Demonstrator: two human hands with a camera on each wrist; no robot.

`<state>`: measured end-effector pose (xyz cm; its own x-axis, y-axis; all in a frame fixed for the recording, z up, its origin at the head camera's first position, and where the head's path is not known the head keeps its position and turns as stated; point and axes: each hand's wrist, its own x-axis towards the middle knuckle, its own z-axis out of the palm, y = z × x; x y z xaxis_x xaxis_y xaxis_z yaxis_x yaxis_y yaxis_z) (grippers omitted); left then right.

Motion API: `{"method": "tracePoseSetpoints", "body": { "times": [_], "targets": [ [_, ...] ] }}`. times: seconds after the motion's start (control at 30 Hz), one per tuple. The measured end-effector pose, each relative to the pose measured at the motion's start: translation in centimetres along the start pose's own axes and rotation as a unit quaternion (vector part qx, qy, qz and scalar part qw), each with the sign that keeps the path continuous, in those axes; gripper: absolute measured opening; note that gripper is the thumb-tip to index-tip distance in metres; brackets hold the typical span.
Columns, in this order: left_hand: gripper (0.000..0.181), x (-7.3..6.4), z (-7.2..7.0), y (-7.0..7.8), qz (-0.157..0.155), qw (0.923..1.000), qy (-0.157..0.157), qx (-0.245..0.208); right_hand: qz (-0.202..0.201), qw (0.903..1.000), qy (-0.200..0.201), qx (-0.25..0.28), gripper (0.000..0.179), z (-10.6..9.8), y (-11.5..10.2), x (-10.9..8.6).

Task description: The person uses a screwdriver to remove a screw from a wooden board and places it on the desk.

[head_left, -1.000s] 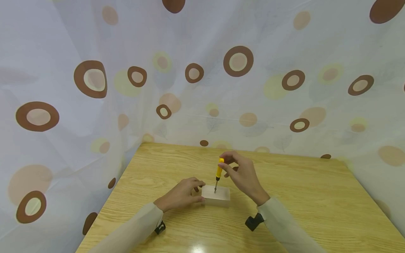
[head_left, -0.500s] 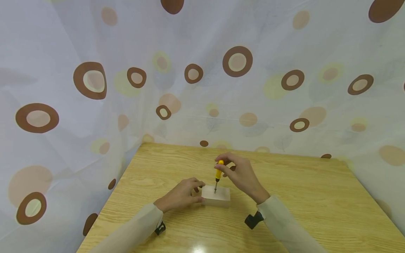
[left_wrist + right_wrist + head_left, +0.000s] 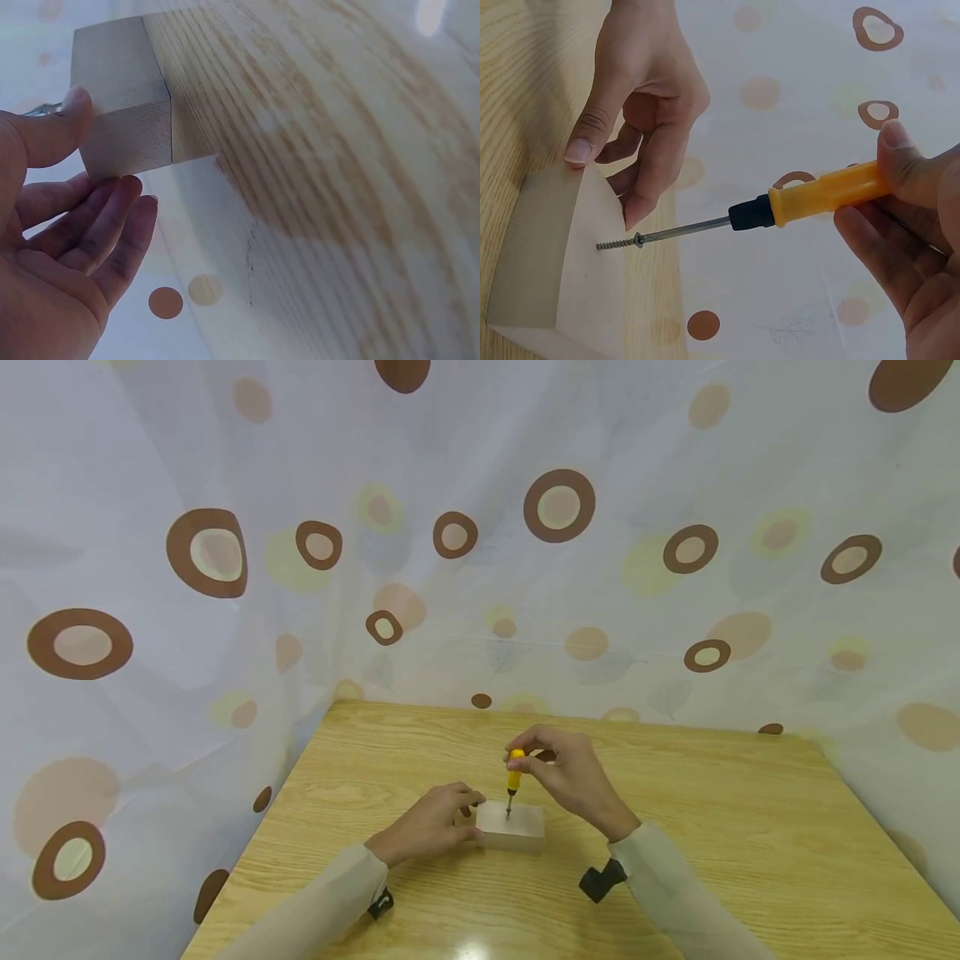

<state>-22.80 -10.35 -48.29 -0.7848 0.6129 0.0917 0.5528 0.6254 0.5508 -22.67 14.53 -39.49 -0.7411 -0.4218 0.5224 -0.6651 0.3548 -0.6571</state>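
Observation:
A pale wooden block (image 3: 512, 841) lies on the table. My left hand (image 3: 427, 822) holds its left end, thumb on the near side and fingertips at the far side. With thumb and fingers, my right hand (image 3: 576, 781) pinches the yellow handle of a screwdriver (image 3: 829, 193) above the block. The screwdriver's shaft meets the head of a screw (image 3: 617, 244), whose tip is at the block's top face. Much of the screw's thread shows above the wood. In the left wrist view the block (image 3: 124, 71) hides most of the screwdriver.
The wood-grain table (image 3: 712, 827) extends around the block on all sides. A white sheet with brown and beige circles (image 3: 480, 635) hangs behind the table and at its left. A black wrist mount (image 3: 602, 881) hangs below the right sleeve.
My right hand has come slightly left and lower with the screwdriver, whose handle now stands more upright. The left hand and the block stay in place. The head view has shifted a little.

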Motion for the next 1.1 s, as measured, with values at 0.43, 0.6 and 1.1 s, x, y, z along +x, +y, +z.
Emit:
{"method": "tracePoseSetpoints", "body": {
  "times": [0.43, 0.6, 1.1],
  "targets": [
    [0.052, 0.0, 0.1, 0.3, 0.004, 0.9999, 0.000, 0.011, 0.032, 0.9961, 0.057, -0.059, 0.022, 0.5, 0.2, -0.3],
    [0.051, 0.0, 0.2, 0.1, -0.002, 1.0000, 0.002, 0.008, -0.019, 0.9954, 0.035, -0.087, 0.014, 0.2, -0.2, 0.0],
    [0.051, 0.0, 0.3, -0.1, -0.005, 0.9998, 0.002, 0.017, 0.054, 0.9965, 0.013, -0.062, 0.020, -0.3, -0.1, -0.1]
  ]
}}
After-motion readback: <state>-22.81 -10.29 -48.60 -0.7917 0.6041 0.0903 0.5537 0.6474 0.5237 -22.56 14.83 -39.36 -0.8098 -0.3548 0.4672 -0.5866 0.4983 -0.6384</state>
